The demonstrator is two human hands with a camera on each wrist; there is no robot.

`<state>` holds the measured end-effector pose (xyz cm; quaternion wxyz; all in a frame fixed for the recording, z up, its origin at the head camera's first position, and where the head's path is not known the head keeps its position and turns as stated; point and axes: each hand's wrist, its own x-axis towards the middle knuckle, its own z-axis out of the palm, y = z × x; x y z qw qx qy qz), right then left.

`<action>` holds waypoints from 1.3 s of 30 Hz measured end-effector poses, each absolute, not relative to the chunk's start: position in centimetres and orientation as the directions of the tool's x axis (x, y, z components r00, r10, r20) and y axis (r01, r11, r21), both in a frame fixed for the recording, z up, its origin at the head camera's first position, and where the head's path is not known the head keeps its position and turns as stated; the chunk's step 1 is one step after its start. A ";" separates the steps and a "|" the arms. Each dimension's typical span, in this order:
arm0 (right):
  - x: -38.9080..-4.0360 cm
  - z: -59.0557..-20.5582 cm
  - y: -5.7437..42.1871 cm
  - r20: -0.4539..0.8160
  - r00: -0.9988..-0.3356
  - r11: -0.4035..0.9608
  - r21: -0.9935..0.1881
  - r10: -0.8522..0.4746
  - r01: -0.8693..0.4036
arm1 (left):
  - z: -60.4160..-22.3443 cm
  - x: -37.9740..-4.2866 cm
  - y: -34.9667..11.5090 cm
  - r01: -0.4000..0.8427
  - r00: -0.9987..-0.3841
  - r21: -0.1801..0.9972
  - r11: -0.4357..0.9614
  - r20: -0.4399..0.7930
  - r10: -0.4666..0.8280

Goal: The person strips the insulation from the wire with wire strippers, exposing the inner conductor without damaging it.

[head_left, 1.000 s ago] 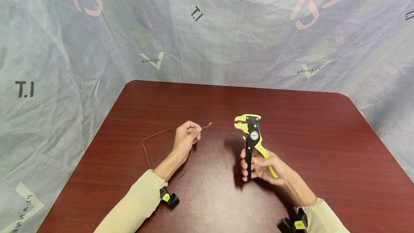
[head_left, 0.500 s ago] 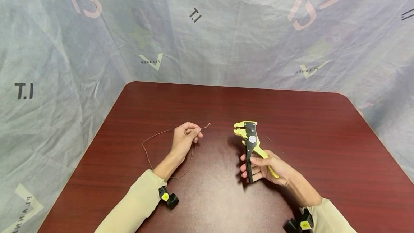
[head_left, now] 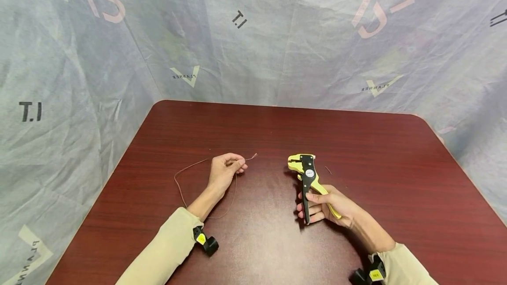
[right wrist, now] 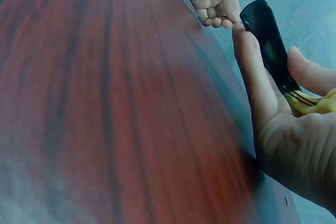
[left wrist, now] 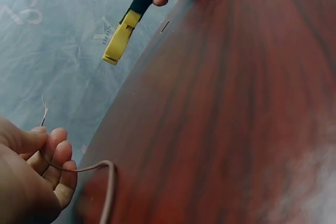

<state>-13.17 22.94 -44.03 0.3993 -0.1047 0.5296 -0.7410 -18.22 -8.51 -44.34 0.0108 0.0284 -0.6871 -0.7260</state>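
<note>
My left hand pinches a thin brown wire between thumb and index finger. Past the fingertips pokes the wire's short end, where fine bare strands fan out in the left wrist view. The rest of the wire loops under the hand across the table. My right hand holds a yellow and black wire stripper by its handles, thumb on the near side and fingers around the black handle. The stripper's yellow head points up and left, apart from the wire end, with a slot showing between its jaws.
A short scrap of wire lies on the dark red wooden table, right of the stripper's head. Grey printed fabric hangs behind the table and along both sides. A black wrist camera sits at the left cuff.
The wire stripper has come down and tilted slightly, nearer the table. My right fingers have loosened around its black handle. The left hand has sunk a little with the wire.
</note>
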 end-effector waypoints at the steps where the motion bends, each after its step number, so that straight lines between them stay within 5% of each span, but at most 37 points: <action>1: -13.2 -44.0 23.0 -0.273 -0.661 -0.114 -0.870 -0.699 0.480 | -44.4 -18.3 -8.5 -0.025 -0.998 0.998 -0.050 -0.028 -0.053; 28: -13.6 -43.2 23.3 -0.425 -0.638 -0.011 -0.828 -0.642 0.561 | -45.4 -18.0 -8.6 0.116 -0.989 0.952 0.282 0.137 -0.056; 39: -12.9 -42.0 23.5 -0.447 -0.756 0.167 -0.891 -0.478 0.422 | -45.2 -17.8 -8.6 0.117 -0.988 0.921 0.372 0.144 -0.045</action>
